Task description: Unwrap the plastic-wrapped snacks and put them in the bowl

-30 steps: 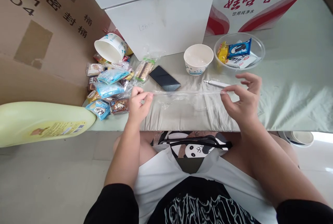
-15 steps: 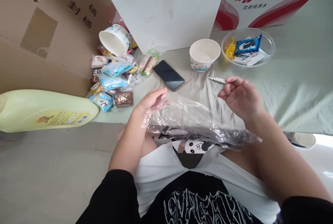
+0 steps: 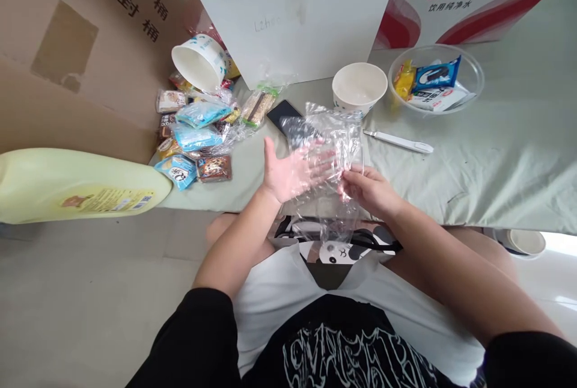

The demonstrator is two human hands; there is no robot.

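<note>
A clear plastic bag (image 3: 349, 135) hangs in front of me, crumpled and see-through, reaching from over the phone down toward my lap. My right hand (image 3: 367, 189) pinches its edge between thumb and fingers. Palm up and fingers spread, my left hand (image 3: 300, 171) meets the film; whether the fingers are inside it or behind it I cannot tell. Partly covered by the film lies a black phone (image 3: 282, 116). Just beyond my right hand, a white slim-handled knife (image 3: 399, 140) rests on the cloth. A white paper bowl (image 3: 359, 84) stands behind the bag.
Wrapped snacks (image 3: 198, 126) are heaped at the left, with a tipped paper bowl (image 3: 198, 63) on them. A clear plastic bowl (image 3: 478, 84) holds several packets. Cardboard boxes (image 3: 293, 21) line the back. A yellow-green bottle (image 3: 85, 186) lies at the left edge.
My right hand has come down from near the knife and now pinches the bag. My left hand has let go and spread its fingers. The film has risen over the table.
</note>
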